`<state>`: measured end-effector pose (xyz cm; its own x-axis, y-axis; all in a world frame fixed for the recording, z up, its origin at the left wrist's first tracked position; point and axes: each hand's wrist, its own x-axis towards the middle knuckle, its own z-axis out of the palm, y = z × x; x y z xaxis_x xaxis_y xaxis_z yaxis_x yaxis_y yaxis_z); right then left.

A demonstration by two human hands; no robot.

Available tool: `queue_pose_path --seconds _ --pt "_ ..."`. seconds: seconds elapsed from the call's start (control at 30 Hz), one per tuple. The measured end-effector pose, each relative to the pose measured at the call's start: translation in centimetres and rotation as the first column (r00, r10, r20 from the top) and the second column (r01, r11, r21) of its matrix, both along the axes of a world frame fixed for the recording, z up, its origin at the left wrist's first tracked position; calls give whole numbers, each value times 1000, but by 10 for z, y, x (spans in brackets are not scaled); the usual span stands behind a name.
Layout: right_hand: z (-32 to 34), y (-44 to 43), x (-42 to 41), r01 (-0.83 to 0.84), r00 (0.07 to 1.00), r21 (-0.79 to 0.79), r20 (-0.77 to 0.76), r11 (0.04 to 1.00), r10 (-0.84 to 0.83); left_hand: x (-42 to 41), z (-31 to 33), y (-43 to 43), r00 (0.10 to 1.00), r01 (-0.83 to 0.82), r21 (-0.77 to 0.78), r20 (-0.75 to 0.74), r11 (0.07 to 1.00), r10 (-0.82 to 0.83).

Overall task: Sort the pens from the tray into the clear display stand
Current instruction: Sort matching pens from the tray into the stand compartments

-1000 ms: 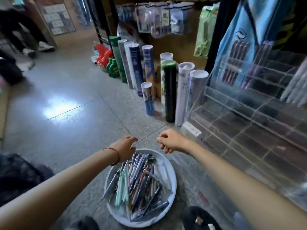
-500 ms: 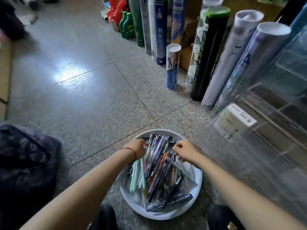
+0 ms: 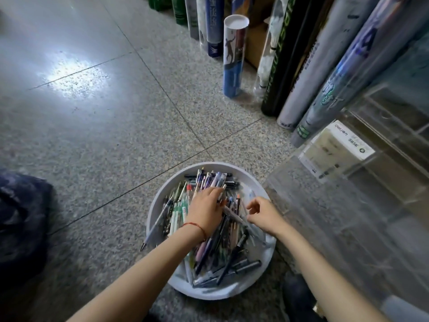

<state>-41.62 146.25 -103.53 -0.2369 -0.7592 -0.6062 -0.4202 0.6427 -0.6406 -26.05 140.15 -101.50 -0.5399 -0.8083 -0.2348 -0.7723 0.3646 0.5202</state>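
White tray (image 3: 242, 290) holds dozens of pens (image 3: 217, 251) under left hand (image 3: 204, 208) and right hand (image 3: 264, 217).

I see open floor (image 3: 111, 140) off the left and far rim of the tray (image 3: 216, 164), so a hand can pass freely there. The clear display stand (image 3: 348, 205) sits just beside the right rim and walls off that side. Upright tubes (image 3: 301, 73) line the floor beyond the stand, and a dark bag (image 3: 21, 217) blocks the far left.

Display stand (image 3: 371, 217) cropped (blurred), tubes (image 3: 308, 73) cut off
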Motion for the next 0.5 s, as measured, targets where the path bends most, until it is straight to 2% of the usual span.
queue_pose_path --seconds 0.13,0.23,0.3,0.37,0.43,0.5 --pt "5 4 6 -144 989 68 44 987 141 0 -6 1 998 -43 0 -39 999 43" --pt "3 6 14 -255 952 60 -161 965 261 4 -5 0 988 -110 17 -105 994 111" --pt "3 6 15 -273 936 54 -218 961 278 8 -5 -1 958 -211 -19 -200 977 203" --pt "4 3 12 -247 954 36 -167 968 249 11 -7 -2 903 -350 -10 -271 937 334" --pt "5 0 7 -169 982 6 -84 986 169 14 -7 -4 841 -468 55 -281 882 463" --pt "3 -3 4 -19 999 -34 40 999 20 17 -9 -8 851 -477 62 -214 877 479"
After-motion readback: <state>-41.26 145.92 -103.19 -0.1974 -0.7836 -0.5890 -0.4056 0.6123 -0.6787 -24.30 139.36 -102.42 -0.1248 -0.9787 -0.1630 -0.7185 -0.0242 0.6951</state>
